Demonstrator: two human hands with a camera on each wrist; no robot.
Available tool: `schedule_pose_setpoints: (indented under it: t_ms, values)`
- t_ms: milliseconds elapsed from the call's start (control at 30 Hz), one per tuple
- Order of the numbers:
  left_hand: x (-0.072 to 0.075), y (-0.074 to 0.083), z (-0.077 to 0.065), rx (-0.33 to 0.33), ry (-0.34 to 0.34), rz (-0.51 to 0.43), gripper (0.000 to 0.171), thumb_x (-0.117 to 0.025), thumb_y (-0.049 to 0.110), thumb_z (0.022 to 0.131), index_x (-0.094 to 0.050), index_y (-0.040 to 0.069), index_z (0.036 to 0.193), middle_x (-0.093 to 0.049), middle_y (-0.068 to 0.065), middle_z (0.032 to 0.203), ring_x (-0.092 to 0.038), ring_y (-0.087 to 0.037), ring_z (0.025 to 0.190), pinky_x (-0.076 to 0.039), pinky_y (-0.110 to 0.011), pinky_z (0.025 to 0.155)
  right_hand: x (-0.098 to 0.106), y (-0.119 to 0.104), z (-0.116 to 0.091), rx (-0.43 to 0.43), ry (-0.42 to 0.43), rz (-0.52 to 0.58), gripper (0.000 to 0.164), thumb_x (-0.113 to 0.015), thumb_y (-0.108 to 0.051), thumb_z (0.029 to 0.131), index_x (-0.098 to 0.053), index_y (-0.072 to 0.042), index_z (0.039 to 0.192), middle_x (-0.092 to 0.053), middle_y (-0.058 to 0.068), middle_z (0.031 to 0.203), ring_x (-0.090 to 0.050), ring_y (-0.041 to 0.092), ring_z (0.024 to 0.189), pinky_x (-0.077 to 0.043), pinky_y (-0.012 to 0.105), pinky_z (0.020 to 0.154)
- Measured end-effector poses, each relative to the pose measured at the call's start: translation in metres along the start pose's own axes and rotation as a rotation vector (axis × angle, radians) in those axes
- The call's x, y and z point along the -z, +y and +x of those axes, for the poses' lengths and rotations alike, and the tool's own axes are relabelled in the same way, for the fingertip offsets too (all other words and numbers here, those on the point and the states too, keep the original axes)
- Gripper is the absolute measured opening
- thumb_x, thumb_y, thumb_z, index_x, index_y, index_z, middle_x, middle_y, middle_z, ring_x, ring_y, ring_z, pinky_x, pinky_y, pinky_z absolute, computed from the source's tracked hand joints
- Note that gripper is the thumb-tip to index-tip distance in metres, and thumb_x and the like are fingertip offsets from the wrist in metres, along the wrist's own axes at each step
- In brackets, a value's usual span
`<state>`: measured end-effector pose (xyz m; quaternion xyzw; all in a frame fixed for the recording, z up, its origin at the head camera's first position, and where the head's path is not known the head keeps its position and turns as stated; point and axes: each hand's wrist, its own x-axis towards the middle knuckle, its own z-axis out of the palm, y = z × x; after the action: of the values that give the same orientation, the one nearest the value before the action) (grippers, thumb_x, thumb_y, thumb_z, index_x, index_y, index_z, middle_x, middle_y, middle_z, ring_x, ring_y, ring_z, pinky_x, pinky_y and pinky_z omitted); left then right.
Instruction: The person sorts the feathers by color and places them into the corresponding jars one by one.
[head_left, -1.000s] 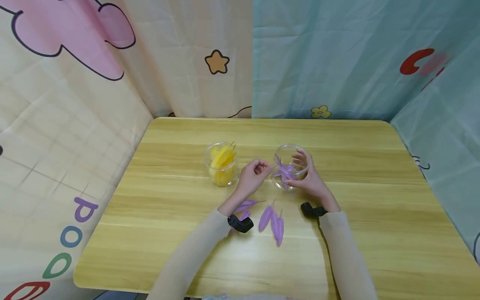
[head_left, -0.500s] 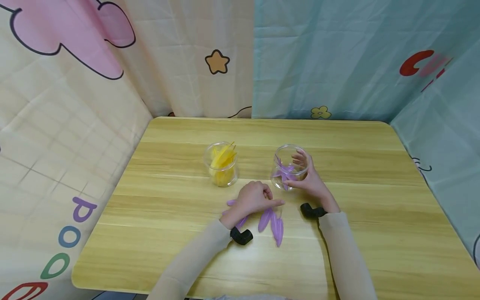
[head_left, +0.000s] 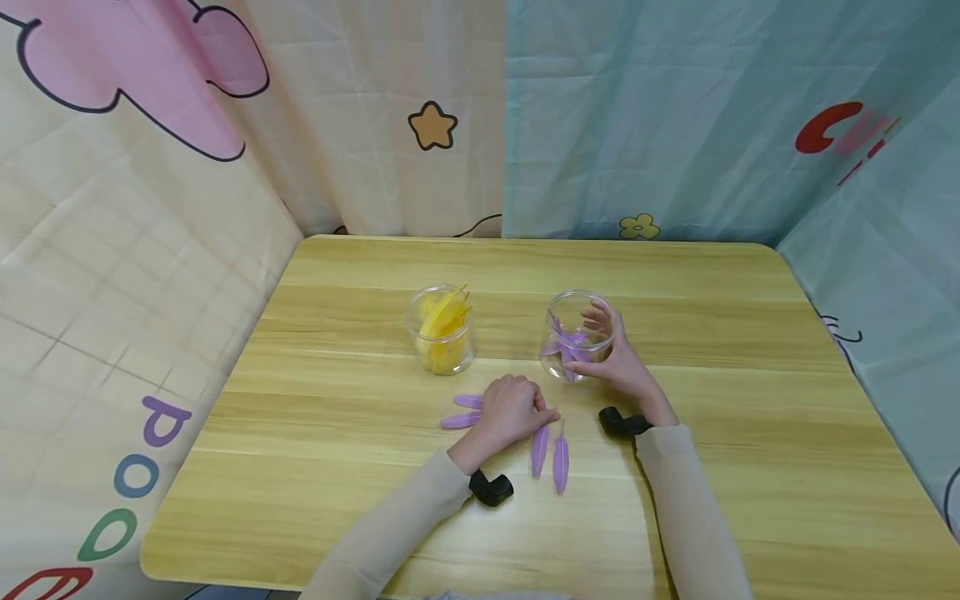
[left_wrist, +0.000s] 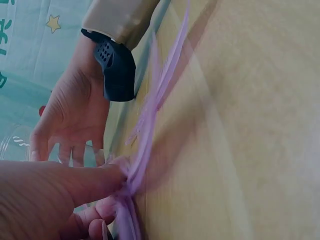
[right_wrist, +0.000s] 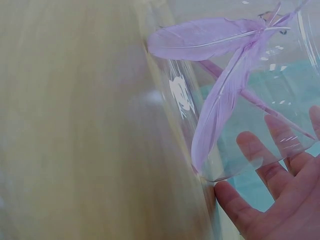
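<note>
In the head view, my left hand (head_left: 510, 412) is low over the table's middle and pinches a purple feather (head_left: 539, 450) between thumb and fingers. The left wrist view shows this feather (left_wrist: 145, 145) blurred at the thumb tip. One purple feather (head_left: 561, 464) lies just right of that hand; others (head_left: 459, 420) lie to its left, partly covered by it. My right hand (head_left: 621, 358) curves round the right side of a clear jar (head_left: 581, 292), thumb in front, fingers behind. Several purple feathers (right_wrist: 220, 105) stand crossed inside the jar in the right wrist view.
A second clear jar (head_left: 417, 342), filled with yellow feathers (head_left: 444, 321), stands to the left of the first. Both are on a wooden table (head_left: 300, 467). Printed curtains (head_left: 360, 125) hang along the back and sides.
My left hand has come down from beside the purple-feather jar to the feathers on the table and now pinches one. My right hand stays at the jar.
</note>
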<state>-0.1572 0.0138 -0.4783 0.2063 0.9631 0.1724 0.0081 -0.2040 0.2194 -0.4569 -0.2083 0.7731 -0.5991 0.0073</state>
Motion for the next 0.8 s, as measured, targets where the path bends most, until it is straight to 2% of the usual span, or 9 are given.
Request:
schedule_pose_setpoints:
  t_ms: [133, 200, 367, 500, 633, 800]
  values:
    - [0.001, -0.001, 0.0, 0.017, -0.015, -0.035, 0.026, -0.072, 0.046, 0.08, -0.066, 0.027, 0.063, -0.05, 0.014, 0.064, -0.049, -0.009, 0.064, -0.037, -0.023, 0.055, 0.0, -0.001, 0.0, 0.001, 0.001, 0.001, 0.098, -0.075, 0.011, 0.072, -0.011, 0.001, 0.145, -0.026, 0.034, 0.14, -0.027, 0.05, 0.127, -0.021, 0.066, 0.101]
    - [0.002, -0.003, 0.0, 0.039, -0.029, -0.091, 0.025, -0.071, 0.044, 0.081, -0.066, 0.026, 0.064, -0.051, 0.014, 0.063, -0.049, -0.008, 0.064, -0.038, -0.023, 0.055, 0.0, -0.001, 0.0, 0.004, 0.001, 0.003, 0.098, -0.075, 0.011, 0.072, -0.011, 0.001, 0.145, -0.026, 0.034, 0.14, -0.028, 0.05, 0.127, -0.021, 0.066, 0.101]
    - [0.007, -0.01, 0.001, 0.091, -0.044, -0.342, 0.021, -0.068, 0.038, 0.084, -0.067, 0.023, 0.069, -0.054, 0.014, 0.062, -0.05, -0.006, 0.06, -0.04, -0.023, 0.055, -0.001, 0.0, 0.0, 0.013, 0.005, 0.008, 0.099, -0.076, 0.011, 0.071, -0.012, 0.0, 0.146, -0.026, 0.034, 0.14, -0.029, 0.05, 0.127, -0.023, 0.066, 0.1]
    - [0.016, -0.013, 0.004, 0.089, -0.013, -0.564, 0.019, -0.067, 0.033, 0.086, -0.068, 0.018, 0.075, -0.056, 0.011, 0.062, -0.049, -0.006, 0.056, -0.039, -0.023, 0.054, -0.001, 0.001, 0.0, 0.021, 0.002, 0.014, 0.099, -0.076, 0.012, 0.07, -0.011, 0.001, 0.145, -0.026, 0.034, 0.14, -0.028, 0.051, 0.126, -0.023, 0.067, 0.099]
    - [0.036, -0.006, 0.013, 0.02, 0.088, -0.755, 0.015, -0.066, 0.025, 0.09, -0.067, 0.012, 0.081, -0.053, 0.006, 0.066, -0.045, -0.009, 0.059, -0.037, -0.022, 0.053, 0.0, 0.002, 0.0, 0.026, 0.002, 0.013, 0.1, -0.076, 0.011, 0.07, -0.011, 0.001, 0.145, -0.026, 0.034, 0.139, -0.027, 0.051, 0.126, -0.022, 0.067, 0.099]
    - [0.068, 0.012, 0.038, -0.145, 0.316, -0.879, 0.016, -0.06, 0.02, 0.094, -0.063, 0.005, 0.09, -0.053, -0.001, 0.078, -0.045, -0.011, 0.072, -0.037, -0.022, 0.063, 0.001, 0.005, 0.0, 0.028, 0.002, 0.018, 0.099, -0.075, 0.011, 0.071, -0.011, 0.0, 0.145, -0.026, 0.034, 0.139, -0.027, 0.051, 0.126, -0.021, 0.067, 0.1]
